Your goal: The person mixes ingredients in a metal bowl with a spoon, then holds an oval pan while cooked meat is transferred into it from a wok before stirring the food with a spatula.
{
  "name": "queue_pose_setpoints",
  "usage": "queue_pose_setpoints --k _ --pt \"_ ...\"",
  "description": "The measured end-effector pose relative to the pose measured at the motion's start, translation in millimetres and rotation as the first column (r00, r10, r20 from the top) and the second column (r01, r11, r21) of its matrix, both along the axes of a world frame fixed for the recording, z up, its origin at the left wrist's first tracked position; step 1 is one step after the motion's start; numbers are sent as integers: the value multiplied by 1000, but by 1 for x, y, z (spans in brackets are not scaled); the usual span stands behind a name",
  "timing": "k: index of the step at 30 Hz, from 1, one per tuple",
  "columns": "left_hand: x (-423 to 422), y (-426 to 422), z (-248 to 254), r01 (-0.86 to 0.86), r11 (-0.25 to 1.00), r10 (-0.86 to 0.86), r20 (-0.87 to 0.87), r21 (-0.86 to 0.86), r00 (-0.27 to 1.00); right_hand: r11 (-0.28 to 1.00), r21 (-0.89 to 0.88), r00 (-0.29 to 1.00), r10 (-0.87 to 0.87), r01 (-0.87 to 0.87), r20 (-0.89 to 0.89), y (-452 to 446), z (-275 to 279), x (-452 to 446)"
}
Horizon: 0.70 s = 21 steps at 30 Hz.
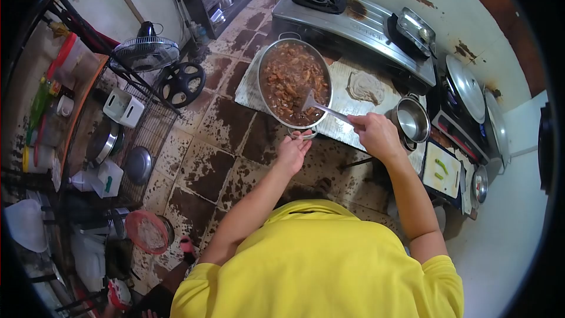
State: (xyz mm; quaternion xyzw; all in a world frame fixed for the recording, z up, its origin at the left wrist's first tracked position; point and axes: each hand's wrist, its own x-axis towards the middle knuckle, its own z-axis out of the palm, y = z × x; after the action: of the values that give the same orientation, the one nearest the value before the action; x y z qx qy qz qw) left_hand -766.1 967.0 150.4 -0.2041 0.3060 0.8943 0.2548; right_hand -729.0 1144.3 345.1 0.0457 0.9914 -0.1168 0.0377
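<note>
A large oval metal pan (261, 85) holds chunky brown food in dark sauce (294, 76) and stands on the light-coloured tabletop. My left hand (292, 153) is at the pan's near loop handle (306, 135), its fingers closed on it. In my right hand (376, 134) is the handle of a metal spatula (321, 106). Its blade dips into the food at the pan's near right side, partly covered by sauce. Just right of that hand sits a smaller steel pot (412, 119). A crumpled pale cloth or plastic (366, 87) lies beyond it.
A steel gas stove (365, 23) runs behind the table. At right are a cutting board (432, 168) with green chillies, a knife (462, 179) and large lids (465, 88). Left stand a fan (146, 53), a wire rack (138, 135) and a red basin (147, 231).
</note>
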Motion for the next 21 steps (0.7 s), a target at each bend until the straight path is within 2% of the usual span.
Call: queue_pose_setpoints --k 4,7,8,9,10,11,13,17,21 --pt "-1 1 -1 -13 1000 13 3 3 1000 995 -69 998 -70 69 -5 0 23 -7" --pt "-1 -1 -3 -46 999 46 14 0 999 993 -101 983 42 -60 -179 6 11 -45" --pt "-1 2 -4 -38 999 38 14 11 999 991 -136 994 -2 -13 -110 1 6 -65" --pt "-2 2 -10 -26 999 27 -33 47 999 987 -139 979 53 -82 -198 0 -11 -85" --pt "-5 -1 -18 5 996 2 -81 89 997 986 -162 996 8 -22 -89 -6 -20 -102" --pt "-7 -5 -19 23 993 -15 -68 114 998 975 -220 996 -22 3 -82 -11 -43 -119" --pt "-8 -3 -8 -10 999 10 18 31 1000 996 -67 995 60 -65 -80 -25 -42 -116" --pt "-6 -2 -9 4 1000 -4 -11 12 1000 999 -26 995 19 -22 -95 -16 -20 -92" --pt "-4 -2 -6 30 999 -30 -31 -14 999 999 8 996 40 -40 -74 -8 -27 -75"
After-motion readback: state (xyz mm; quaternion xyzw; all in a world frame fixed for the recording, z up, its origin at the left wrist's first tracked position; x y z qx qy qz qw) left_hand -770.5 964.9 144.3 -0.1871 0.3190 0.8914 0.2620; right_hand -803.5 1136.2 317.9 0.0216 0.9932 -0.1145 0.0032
